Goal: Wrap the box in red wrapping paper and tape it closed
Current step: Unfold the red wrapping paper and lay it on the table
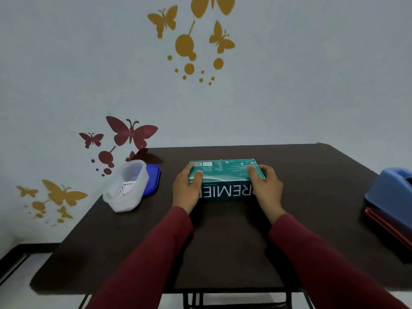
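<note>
We are gripping the green box (225,175) at both ends, left hand (186,188) and right hand (266,186) steadying it on the surface (223,241) before wrapping.

Both hands grip a teal box (226,175) on the dark table (223,241): left hand (186,188) and right hand (266,186) at its ends, fingers (197,176) curled over the top.

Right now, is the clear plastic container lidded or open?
Open. The clear plastic container has no lid on; its blue lid lies on the table behind it, partly under it.
</note>
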Available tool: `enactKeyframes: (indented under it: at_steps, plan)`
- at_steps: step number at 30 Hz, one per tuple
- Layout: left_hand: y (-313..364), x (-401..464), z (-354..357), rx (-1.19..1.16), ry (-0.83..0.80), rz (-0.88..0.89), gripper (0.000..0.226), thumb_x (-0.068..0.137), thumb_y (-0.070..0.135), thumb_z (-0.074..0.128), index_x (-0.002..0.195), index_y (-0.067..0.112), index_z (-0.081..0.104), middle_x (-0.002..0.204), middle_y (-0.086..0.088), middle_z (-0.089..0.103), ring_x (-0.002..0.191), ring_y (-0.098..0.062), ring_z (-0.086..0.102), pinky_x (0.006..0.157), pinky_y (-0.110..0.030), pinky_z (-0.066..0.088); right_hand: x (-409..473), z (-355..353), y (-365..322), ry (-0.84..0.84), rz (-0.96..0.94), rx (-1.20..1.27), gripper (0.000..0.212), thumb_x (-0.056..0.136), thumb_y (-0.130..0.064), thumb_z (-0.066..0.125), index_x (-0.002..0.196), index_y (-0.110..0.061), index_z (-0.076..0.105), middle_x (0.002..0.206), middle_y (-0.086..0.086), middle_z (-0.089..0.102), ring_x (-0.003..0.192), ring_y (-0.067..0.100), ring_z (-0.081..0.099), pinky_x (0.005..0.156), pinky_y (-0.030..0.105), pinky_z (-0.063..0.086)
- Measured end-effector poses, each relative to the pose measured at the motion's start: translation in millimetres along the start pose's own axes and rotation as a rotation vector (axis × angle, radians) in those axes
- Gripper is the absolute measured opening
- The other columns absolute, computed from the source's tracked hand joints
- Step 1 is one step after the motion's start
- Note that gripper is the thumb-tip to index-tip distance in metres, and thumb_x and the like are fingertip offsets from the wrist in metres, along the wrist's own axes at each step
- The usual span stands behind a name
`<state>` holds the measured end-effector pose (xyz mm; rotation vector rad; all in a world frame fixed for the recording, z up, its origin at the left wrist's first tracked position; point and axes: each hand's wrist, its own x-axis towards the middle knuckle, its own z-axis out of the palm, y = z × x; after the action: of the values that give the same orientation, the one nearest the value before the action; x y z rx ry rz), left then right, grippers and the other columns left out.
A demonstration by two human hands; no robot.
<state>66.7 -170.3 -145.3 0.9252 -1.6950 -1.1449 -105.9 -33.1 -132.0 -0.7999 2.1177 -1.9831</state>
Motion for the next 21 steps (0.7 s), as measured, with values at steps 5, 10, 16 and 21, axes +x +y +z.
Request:
enactKeyframes:
  at_steps: [5, 10, 16, 21]
  plan:
    - [-4, 1, -1, -0.017, -0.020, -0.033, 0.064, 0.080, 0.062, 0.056, 0.140, 0.040, 0.057, 0.137, 0.000, 0.063, 0.118, -0.020, 0.067, 0.103, -0.047, 0.055, -5, -3, -2, -0.066, -0.010, -0.035, 0.044, 0.094, -0.043, 0.073, 0.129, -0.018, 0.062, 0.103, -0.005, 0.071, 0.082, -0.005, 0.064, 0.059, 0.005, 0.047]
    - [3, -2, -3, -0.012, -0.025, -0.044, 0.056, 0.084, 0.056, 0.060, 0.139, 0.042, 0.057, 0.134, 0.001, 0.063, 0.114, -0.020, 0.068, 0.099, -0.047, 0.057, -3, -1, 0, -0.065, -0.013, -0.066, 0.044, 0.096, -0.037, 0.071, 0.133, -0.016, 0.060, 0.098, -0.007, 0.069, 0.080, -0.002, 0.066, 0.057, 0.005, 0.048]
    - [15, -2, -5, -0.030, 0.033, -0.022, 0.047, 0.095, 0.036, 0.065, 0.141, 0.031, 0.058, 0.135, 0.002, 0.063, 0.113, -0.016, 0.068, 0.097, -0.043, 0.059, -6, 4, -6, 0.014, -0.323, -0.351, 0.048, 0.097, -0.036, 0.066, 0.140, -0.015, 0.059, 0.146, 0.003, 0.058, 0.136, 0.018, 0.052, 0.114, 0.038, 0.044]
    - [28, 1, -11, 0.058, 0.085, 0.120, 0.033, 0.099, 0.027, 0.063, 0.132, 0.029, 0.065, 0.133, 0.007, 0.061, 0.120, -0.015, 0.063, 0.097, -0.042, 0.058, -25, 28, -45, -0.061, -0.481, -0.200, 0.028, 0.095, -0.021, 0.070, 0.123, -0.017, 0.072, 0.117, -0.010, 0.070, 0.110, 0.006, 0.065, 0.098, 0.022, 0.049]
